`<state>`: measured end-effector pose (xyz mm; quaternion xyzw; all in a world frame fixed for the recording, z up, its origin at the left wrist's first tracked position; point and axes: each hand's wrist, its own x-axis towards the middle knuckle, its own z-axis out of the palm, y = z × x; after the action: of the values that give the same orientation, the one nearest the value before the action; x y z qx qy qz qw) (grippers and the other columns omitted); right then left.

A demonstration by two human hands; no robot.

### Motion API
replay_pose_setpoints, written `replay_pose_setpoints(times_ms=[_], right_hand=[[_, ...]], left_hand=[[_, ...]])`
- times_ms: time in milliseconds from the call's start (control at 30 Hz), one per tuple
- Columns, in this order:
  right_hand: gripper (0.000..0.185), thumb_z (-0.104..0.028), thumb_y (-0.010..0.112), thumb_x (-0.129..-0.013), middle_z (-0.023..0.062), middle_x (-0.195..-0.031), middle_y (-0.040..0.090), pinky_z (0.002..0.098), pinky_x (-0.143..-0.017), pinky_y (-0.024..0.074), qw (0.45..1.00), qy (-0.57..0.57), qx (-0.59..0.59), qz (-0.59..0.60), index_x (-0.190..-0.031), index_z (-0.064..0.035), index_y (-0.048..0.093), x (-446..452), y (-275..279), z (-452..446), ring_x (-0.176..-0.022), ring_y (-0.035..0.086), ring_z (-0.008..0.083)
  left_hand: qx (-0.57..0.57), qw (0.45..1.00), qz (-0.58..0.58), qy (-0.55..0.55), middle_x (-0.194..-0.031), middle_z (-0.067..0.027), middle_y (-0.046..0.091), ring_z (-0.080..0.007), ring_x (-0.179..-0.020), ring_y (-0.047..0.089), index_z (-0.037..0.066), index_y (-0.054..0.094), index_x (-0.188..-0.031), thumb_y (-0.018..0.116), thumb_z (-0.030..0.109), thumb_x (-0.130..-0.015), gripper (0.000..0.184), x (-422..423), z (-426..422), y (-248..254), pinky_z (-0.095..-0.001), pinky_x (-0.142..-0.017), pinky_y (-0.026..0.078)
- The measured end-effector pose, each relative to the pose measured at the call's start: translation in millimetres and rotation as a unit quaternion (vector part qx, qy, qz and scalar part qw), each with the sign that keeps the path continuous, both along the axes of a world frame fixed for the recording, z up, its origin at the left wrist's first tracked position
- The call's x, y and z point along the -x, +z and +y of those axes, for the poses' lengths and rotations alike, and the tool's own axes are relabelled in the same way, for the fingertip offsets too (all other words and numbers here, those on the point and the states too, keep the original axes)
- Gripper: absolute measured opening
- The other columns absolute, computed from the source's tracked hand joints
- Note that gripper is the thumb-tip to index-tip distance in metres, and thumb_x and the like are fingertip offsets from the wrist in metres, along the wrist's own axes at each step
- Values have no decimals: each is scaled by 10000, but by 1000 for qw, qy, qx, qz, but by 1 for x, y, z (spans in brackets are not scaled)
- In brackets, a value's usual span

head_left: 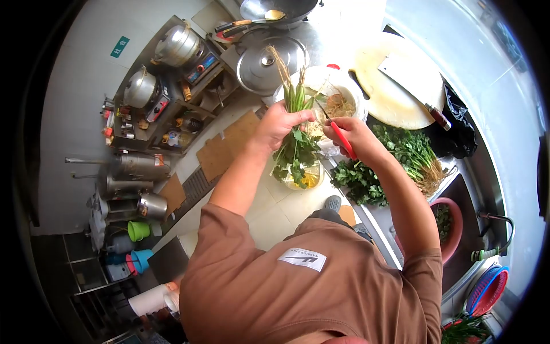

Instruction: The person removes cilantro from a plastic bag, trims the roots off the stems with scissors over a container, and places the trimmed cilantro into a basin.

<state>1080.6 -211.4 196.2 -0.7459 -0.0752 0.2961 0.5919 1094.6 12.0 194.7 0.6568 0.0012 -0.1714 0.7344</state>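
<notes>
My left hand (279,125) is closed around a bunch of celery (296,98), its stringy roots pointing up and away and its leaves hanging below my fist. My right hand (356,136) grips red-handled scissors (340,137), the dark blades pointing toward the stalks. Whether the blades touch a stalk, I cannot tell. Just beyond both hands is a white tub (358,96) with pale root trimmings (338,106) in it. More leafy greens (395,157) with roots attached lie on the counter to the right of my right hand.
A round cutting board (372,54) carries a cleaver (404,83). Behind the tub are a large metal lid (258,71) and a wok (298,8). A container with yellow contents (312,176) sits below the hanging leaves. At right, a pink basin (455,229) stands in the sink.
</notes>
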Motion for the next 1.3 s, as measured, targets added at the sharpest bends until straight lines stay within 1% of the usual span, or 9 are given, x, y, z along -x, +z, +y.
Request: replay_pose_setpoints(times_ms=[367,433,567,667,867,933,1067,1167,1300], right_hand=[[517,-397,654,-925,-4,-762,564,213,-509,406,998,6,-33,51,-1242,10,613,-13,-4,8,-599,517,62],[373,-370,624,-934,-2,-694,562,274,-560,428,1000,-17,-18,19,-856,-6,651,-12,-2,10,-615,511,87],[351,-340,623,-930,-3,-675,556,282,-544,418,999,-15,-5,48,-859,3,647,-12,-1,9,-612,507,84],[331,-315,632,-917,3,-659,557,282,-527,413,999,-25,26,-5,-878,12,659,-13,0,8,-597,509,84],[346,-316,644,-900,16,-629,566,274,-518,414,1000,7,-5,-28,-870,28,676,-20,5,6,-563,507,90],[331,-307,638,-918,-15,-663,556,236,-524,413,999,31,31,15,-1024,3,684,-22,13,5,-590,521,67],[312,-287,632,-917,-7,-647,548,253,-546,418,998,40,45,11,-1007,8,677,-23,-3,1,-597,512,78],[300,-261,625,-912,6,-636,546,272,-558,413,992,27,71,-102,-1005,22,663,-20,-16,0,-587,483,86],[325,-245,621,-903,36,-681,570,278,-582,417,993,21,68,-99,-1045,46,644,-1,3,-3,-632,487,90]], left_hand=[[-72,997,-2,-5,-837,-24,689,-110,-776,634,43,667,-1006,684,165,-893,167,-14,4,-7,-271,-663,476],[-77,997,-1,1,-845,-26,690,-111,-776,634,45,667,-1005,689,170,-891,171,-16,5,-7,-270,-662,474],[-71,997,9,-2,-847,-28,688,-110,-776,633,39,665,-1019,695,174,-888,190,-16,5,-5,-273,-664,474],[-88,996,12,-5,-821,-22,675,-103,-744,612,40,663,-997,672,151,-901,147,-17,11,-4,-268,-655,468],[-125,986,30,-102,-808,-19,664,-83,-701,586,27,657,-1012,674,152,-898,169,-19,22,1,-242,-621,459],[-128,981,49,-136,-810,-19,664,-76,-691,581,15,650,-1032,668,135,-898,180,-20,23,0,-238,-609,458],[-142,981,23,-129,-806,-13,663,-81,-690,583,1,639,-1035,658,128,-903,184,-19,23,1,-241,-604,460],[-145,985,-19,-96,-779,-6,660,-88,-689,593,-8,641,-1002,650,135,-904,174,-21,24,-9,-262,-619,471],[-325,942,-76,-22,-756,-80,674,-180,-699,631,-15,642,-979,652,158,-886,196,-24,22,-20,-342,-684,494]])
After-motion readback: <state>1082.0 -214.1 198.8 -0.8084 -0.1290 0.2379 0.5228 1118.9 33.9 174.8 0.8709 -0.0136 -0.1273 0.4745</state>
